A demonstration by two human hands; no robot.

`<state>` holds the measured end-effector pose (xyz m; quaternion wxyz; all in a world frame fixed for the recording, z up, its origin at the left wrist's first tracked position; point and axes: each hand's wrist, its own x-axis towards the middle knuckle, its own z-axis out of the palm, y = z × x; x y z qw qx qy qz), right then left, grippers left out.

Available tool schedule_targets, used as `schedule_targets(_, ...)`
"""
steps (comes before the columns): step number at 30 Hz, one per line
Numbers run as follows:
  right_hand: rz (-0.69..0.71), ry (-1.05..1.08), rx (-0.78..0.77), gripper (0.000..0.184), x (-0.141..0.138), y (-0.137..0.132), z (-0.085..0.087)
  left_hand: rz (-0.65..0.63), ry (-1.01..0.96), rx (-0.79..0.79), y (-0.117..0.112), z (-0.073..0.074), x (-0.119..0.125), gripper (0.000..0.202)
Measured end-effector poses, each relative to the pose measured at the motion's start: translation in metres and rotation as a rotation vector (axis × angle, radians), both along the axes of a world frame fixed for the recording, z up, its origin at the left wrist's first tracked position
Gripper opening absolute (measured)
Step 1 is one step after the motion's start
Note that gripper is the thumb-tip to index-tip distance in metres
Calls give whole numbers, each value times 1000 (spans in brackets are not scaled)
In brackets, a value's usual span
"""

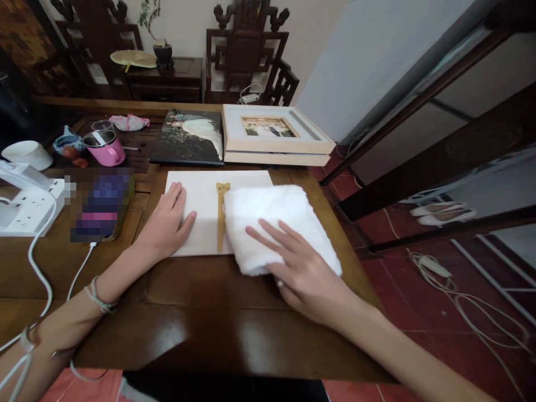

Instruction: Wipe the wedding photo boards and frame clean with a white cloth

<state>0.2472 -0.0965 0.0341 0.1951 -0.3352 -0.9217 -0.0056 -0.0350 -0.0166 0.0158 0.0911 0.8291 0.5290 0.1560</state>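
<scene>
A white board, which looks like the back of a picture frame [201, 206], lies flat on the dark wooden table [201, 329], with a gold stand strip [221, 215] down its middle. My left hand [167, 218] rests flat and open on the board's left part. A folded white towel [276, 220] covers the board's right side. My right hand [301, 268] lies on the towel's near edge, fingers stretched out.
Stacked white picture frames [274, 137] and a dark photo print [188, 139] lie behind. A pink mug [104, 146], a white bowl [27, 153], a white power strip [25, 204] with cables and a blurred item [100, 206] sit at left. Carved chairs stand beyond; cables lie on the red floor [444, 279].
</scene>
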Motion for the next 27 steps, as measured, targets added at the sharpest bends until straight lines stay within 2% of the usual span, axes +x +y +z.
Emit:
schedule_targets(2, 49, 3, -22, 28, 1, -13, 6, -3, -3, 2, 1, 1, -1, 59)
schedule_targets(4, 95, 5, -64, 29, 7, -14, 9, -5, 0, 1, 1, 2, -2, 59)
schedule_targets(8, 117, 8, -91, 32, 26, 16, 3, 4, 9, -7, -1, 1, -3, 60)
schedule_targets(12, -13, 48, -46, 28, 32, 60, -9, 8, 18, -19, -3, 0, -3, 61)
schedule_targets(15, -141, 46, -36, 35, 26, 76, -13, 6, 11, -15, -3, -2, -2, 60)
schedule_targets(18, -186, 7, -22, 36, 14, 61, -11, 4, 11, -18, -3, -2, -1, 60)
schedule_targets(24, -107, 35, -8, 29, -2, -13, -5, 5, 20, -11, 1, 3, -2, 60)
schedule_targets(27, -77, 67, -29, 30, 1, -32, -2, 8, 31, -12, 3, 4, -3, 62)
